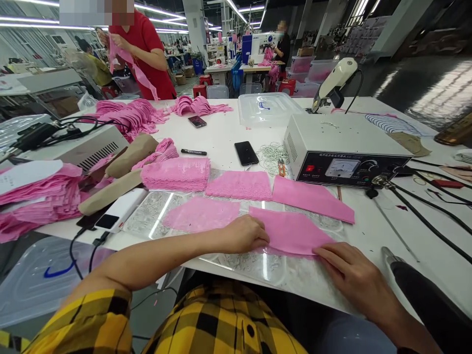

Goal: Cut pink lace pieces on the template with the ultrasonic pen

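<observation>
Fabric [295, 230]: smooth pink piece, flat near the edge of the white table [217, 135], between my hands, a sheer pink strip [273, 251] showing below it.
Left hand [245, 233]: my fingers curl together at its left end; whether they pinch, I cannot tell.
Right hand [348, 273]: my fingertips, close together, touch its right end; I cannot tell whether they grip.
Sheer lace [201, 214]: just left of my work.
</observation>
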A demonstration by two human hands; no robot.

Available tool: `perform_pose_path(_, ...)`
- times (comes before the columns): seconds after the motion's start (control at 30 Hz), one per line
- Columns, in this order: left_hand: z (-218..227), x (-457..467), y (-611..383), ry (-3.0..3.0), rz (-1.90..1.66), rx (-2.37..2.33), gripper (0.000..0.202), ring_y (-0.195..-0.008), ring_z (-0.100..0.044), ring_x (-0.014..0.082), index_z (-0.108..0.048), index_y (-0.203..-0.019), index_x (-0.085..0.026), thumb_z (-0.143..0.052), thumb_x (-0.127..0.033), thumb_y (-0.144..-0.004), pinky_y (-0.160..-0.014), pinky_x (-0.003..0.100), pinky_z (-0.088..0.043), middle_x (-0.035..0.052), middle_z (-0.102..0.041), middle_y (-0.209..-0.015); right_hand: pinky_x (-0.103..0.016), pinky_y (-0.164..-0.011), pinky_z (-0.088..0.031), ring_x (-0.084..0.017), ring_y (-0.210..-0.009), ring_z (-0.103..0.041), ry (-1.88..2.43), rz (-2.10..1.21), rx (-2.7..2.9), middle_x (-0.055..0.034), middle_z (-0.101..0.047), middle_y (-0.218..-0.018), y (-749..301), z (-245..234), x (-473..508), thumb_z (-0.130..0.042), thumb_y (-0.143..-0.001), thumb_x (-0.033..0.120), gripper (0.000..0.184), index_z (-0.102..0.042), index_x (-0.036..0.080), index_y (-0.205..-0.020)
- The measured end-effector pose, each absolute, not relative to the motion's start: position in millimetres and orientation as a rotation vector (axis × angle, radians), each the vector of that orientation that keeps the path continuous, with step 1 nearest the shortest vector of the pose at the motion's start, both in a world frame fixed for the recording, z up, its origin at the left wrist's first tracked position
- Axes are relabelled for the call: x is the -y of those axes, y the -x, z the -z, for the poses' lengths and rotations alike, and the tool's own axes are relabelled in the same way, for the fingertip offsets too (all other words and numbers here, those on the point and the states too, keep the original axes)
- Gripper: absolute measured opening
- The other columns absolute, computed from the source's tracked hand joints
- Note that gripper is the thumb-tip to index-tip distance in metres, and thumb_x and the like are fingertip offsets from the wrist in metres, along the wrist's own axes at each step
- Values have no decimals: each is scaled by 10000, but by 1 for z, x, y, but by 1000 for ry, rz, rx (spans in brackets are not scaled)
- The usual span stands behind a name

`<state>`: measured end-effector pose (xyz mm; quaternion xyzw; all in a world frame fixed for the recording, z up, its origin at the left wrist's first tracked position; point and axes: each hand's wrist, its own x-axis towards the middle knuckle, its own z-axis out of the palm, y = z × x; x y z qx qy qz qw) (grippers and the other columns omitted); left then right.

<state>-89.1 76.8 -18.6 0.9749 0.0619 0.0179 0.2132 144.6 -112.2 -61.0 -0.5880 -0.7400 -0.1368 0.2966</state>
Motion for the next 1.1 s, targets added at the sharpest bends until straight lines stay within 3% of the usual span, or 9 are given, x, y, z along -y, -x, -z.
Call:
perform_pose_path(0.23, 11, -73, 87, -2664, -4, -254, 150, -764, -633, 132, -752, -777, -193, -640, -139, -861, -677, 213, -429, 13, -694, -817, -353, -790, -546, -199, -850, -670, 1621, 235, 1904, -11, -701, -950, -140, 59, 116, -539, -928, 240, 278, -675, 370, -1132)
perform_pose_path(0.7, 11, -76, 86, -2567, 77, -311, 90, -773, -625, 127, -768, -790, -208, -709, -143, -811, -687, 200, -423, 0, -690, -847, -312, -814, -567, -168, -868, -676, 1601, 279, 1955, -23, -709, -952, -144, 57, 116, -565, -919, 231, 248, -698, 293, -1119)
perform_pose_path(0.97, 8, -73, 89, -2474, 40, -371, 123, -771, -629, 132, -758, -811, -174, -648, -134, -850, -700, 202, -436, 15, -701, -854, -315, -800, -567, -177, -910, -667, 1612, 266, 1960, -34, -700, -980, -142, 50, 119, -551, -916, 202, 267, -671, 263, -1146)
perform_pose_path(1.1, 8, -74, 90, -2415, 12, -398, 142, -761, -629, 131, -740, -802, -162, -617, -100, -835, -707, 197, -440, 12, -718, -853, -346, -844, -544, -204, -962, -641, 1642, 300, 1938, -60, -688, -1029, -120, 35, 112, -608, -889, 283, 290, -640, 229, -1172)
